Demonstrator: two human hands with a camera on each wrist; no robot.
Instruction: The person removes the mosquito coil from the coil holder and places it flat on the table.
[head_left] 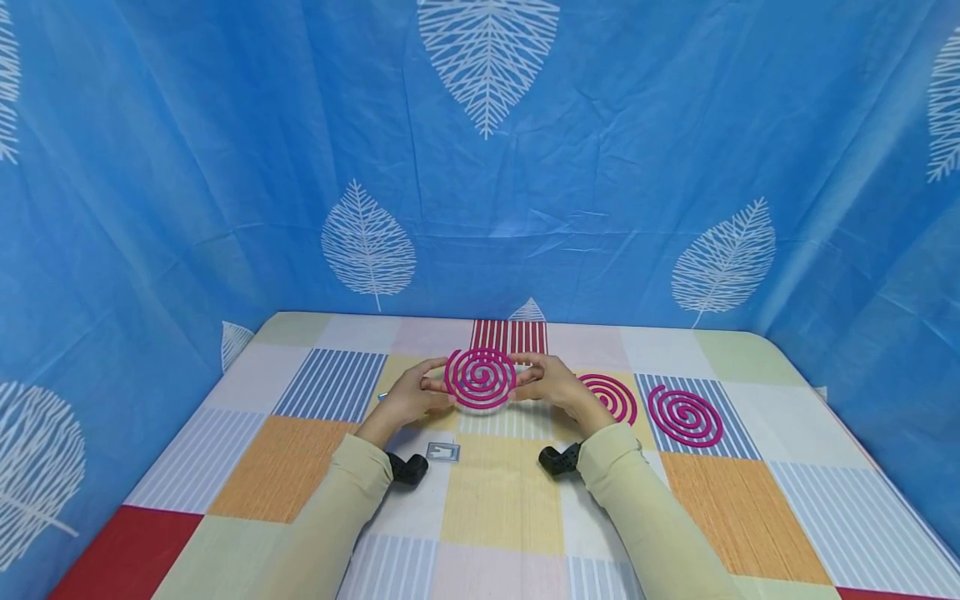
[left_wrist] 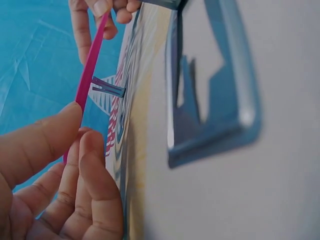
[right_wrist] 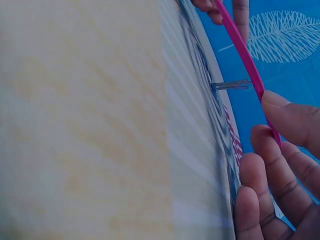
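A magenta mosquito coil [head_left: 481, 377] is held level between both hands, above the table. My left hand [head_left: 408, 396] pinches its left edge between thumb and fingers; my right hand [head_left: 553, 385] grips the opposite edge the same way. From the side, in the left wrist view, the coil [left_wrist: 89, 70] looks thin and flat. Under it, a slotted metal prong [left_wrist: 109, 88] sticks up from a low metal stand, its tip close to the coil's underside. In the right wrist view this prong [right_wrist: 232, 85] overlaps the coil's edge. The head view hides that stand behind the coil.
Two more magenta coils lie to the right: one coil [head_left: 630, 400] partly behind the right forearm, another coil [head_left: 684, 417] farther out. A rectangular metal piece [head_left: 443, 452] with a cut-out tongue lies near the left wrist. Blue leaf-print curtain [head_left: 480, 208] encloses the patchwork-covered table [head_left: 502, 492].
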